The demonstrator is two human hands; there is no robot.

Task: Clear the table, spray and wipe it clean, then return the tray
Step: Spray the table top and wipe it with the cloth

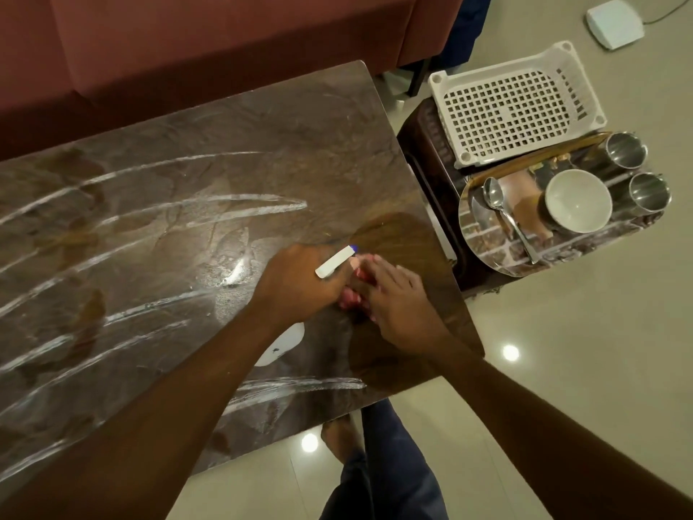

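Observation:
The brown marble-look table [225,163] carries long white streaks of spray. My left hand [300,283] grips the white spray bottle [335,262] near the table's right end; its blue nozzle tip points away from me and its body shows under my wrist. Beside it my right hand [397,302] rests with straight fingers on a pink cloth [350,294], which is mostly hidden between the two hands. The round mirrored tray [483,234] sits off the table to the right, on a dark stool [423,144].
The tray holds a white bowl [577,200], a spoon [498,200] and two steel cups [626,150]. A white perforated basket [513,103] lies behind it. A reddish sofa [187,50] runs along the table's far side. A white box [615,24] lies on the floor.

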